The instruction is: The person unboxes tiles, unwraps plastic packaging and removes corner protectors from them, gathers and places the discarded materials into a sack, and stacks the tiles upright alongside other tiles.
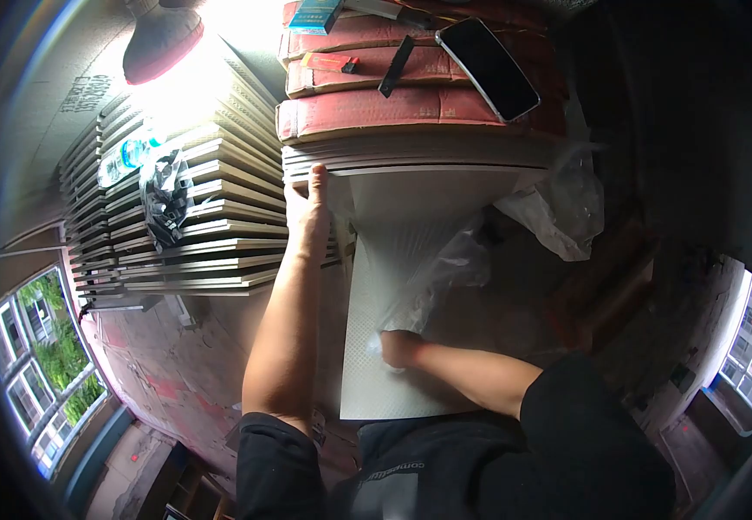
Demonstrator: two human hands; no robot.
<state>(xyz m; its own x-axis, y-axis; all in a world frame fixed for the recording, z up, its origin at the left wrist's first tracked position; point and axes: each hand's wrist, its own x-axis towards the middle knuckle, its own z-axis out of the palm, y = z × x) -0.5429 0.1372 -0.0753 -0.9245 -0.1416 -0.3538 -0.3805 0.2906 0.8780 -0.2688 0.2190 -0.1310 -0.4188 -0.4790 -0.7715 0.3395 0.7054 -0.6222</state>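
A pale, finely patterned panel [363, 303] leans from the stack of sheets towards my body. My left hand [307, 201] grips the upper left edge of the stacked sheets [411, 156], thumb on top. Lower down, my right hand [400, 348] is closed on a crumpled clear plastic film [437, 277] that stretches up across the panel's face. Another piece of whitish plastic [558, 208] hangs at the stack's right side.
Red cartons [376, 114] carry a phone [490, 69], a black strip [396, 66], a red cutter [330, 62] and a blue box [315, 16]. Left, spaced panels [229, 208] hold a bottle [123, 163] and a black plastic bag [165, 198] below a bright lamp [163, 43].
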